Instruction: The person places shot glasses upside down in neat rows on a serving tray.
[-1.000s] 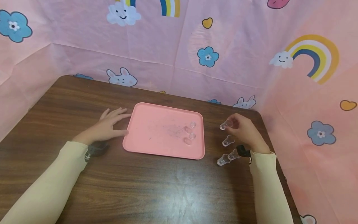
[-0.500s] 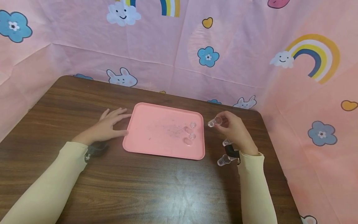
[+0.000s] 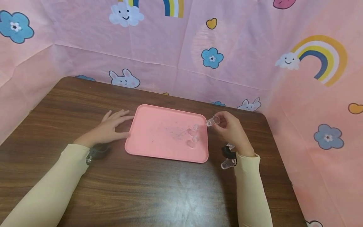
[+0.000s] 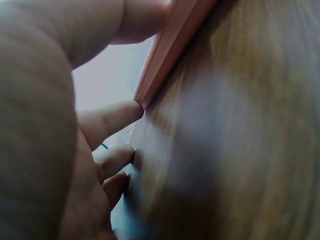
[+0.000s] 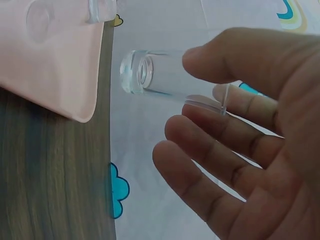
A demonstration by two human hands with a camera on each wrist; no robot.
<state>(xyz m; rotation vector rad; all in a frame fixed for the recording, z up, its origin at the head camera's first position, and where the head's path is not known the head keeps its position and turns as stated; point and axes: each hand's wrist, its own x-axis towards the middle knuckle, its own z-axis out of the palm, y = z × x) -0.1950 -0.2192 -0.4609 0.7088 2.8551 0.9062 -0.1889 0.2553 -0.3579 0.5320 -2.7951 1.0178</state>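
Observation:
My right hand [image 3: 230, 128] pinches a small clear shot glass [image 3: 212, 121] between thumb and fingers. It is tilted, base toward the pink tray [image 3: 158, 153], at the tray's right edge. In the right wrist view this shot glass [image 5: 165, 75] is off the table. Clear glassware [image 3: 191, 144] stands on the tray's right side; its outlines are faint. My left hand [image 3: 106, 130] spreads its fingers along the tray's left edge, thumb and a finger touching the rim. In the left wrist view, fingertips [image 4: 132, 109] meet the tray's side.
More clear shot glasses [image 3: 227, 164] stand on the brown wooden table [image 3: 158, 195] near my right wrist, partly hidden by it. A pink patterned cloth [image 3: 170, 47] hangs behind the table and along both sides.
My right hand has moved left with the shot glass, from the table's right side to the tray's right edge. The left hand and the tray stay put.

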